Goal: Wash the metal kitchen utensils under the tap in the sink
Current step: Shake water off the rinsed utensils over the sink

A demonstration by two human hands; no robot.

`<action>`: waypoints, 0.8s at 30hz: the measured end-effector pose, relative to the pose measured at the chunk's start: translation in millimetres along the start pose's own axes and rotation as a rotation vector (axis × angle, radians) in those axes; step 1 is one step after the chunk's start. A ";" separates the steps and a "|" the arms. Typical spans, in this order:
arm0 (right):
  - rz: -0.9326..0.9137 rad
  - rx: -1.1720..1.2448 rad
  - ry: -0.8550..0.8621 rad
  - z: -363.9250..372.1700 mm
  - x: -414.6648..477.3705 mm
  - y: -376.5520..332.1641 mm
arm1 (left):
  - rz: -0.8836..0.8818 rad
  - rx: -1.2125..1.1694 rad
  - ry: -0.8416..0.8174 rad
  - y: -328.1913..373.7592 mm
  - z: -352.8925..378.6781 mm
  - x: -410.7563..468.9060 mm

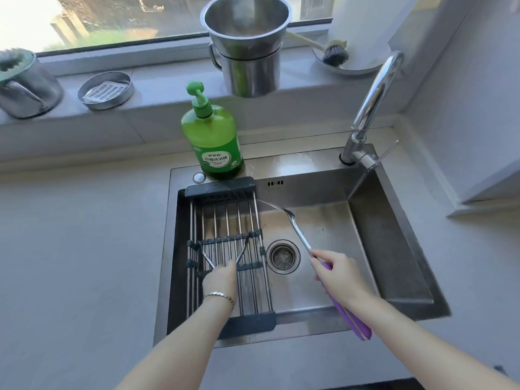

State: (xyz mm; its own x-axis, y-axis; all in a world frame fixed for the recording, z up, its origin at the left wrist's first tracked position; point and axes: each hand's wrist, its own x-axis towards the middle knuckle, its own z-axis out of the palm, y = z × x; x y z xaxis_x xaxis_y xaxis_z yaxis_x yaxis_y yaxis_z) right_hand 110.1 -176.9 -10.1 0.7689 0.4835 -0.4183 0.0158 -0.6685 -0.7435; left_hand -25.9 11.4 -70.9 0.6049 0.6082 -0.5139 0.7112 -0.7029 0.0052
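Note:
My right hand grips a long metal utensil with a purple handle, and its metal end points up and left over the steel sink. My left hand holds a metal utensil with two thin arms on the drying rack that spans the sink's left side. The drain lies between my hands. At the back right corner stands the tap, and no water stream shows.
A green dish soap bottle stands behind the rack. On the window sill sit stacked steel pots, a round tin with a grater, a metal container and a dish brush. Grey counter surrounds the sink.

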 end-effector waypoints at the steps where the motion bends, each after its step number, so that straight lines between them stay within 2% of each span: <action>1: 0.012 0.004 -0.002 3.4 -1.2 1.6 | 0.012 0.028 -0.044 0.8 4.6 4.9; 4: 0.031 -0.025 -0.001 12.3 -3.3 3.9 | 0.061 0.007 -0.114 1.1 19.2 16.5; 7: 0.034 -0.049 0.000 16.1 -4.6 4.0 | 0.130 -0.032 0.036 -11.1 19.1 19.4; 10: 0.024 -0.045 0.018 21.6 -3.7 -2.6 | 0.133 0.240 0.102 -42.1 12.4 23.0; 13: 0.002 -0.010 0.020 31.2 -3.5 -13.3 | 0.162 0.584 0.033 -74.2 5.6 25.8; 16: -0.028 -0.025 -0.025 44.7 -7.1 -26.2 | 0.257 0.752 -0.022 -95.4 2.2 28.9; 24: -0.131 -0.156 -0.089 110.2 -17.8 -66.6 | 0.281 0.624 -0.013 -112.6 5.8 32.7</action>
State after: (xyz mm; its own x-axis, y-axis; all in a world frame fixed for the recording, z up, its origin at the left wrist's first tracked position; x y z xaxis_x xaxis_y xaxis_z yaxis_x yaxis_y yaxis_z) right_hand 24.9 -78.8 -10.6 0.6947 0.6151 -0.3729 0.2159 -0.6729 -0.7075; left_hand -88.3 108.3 -93.3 0.7294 0.3700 -0.5754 0.1859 -0.9166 -0.3538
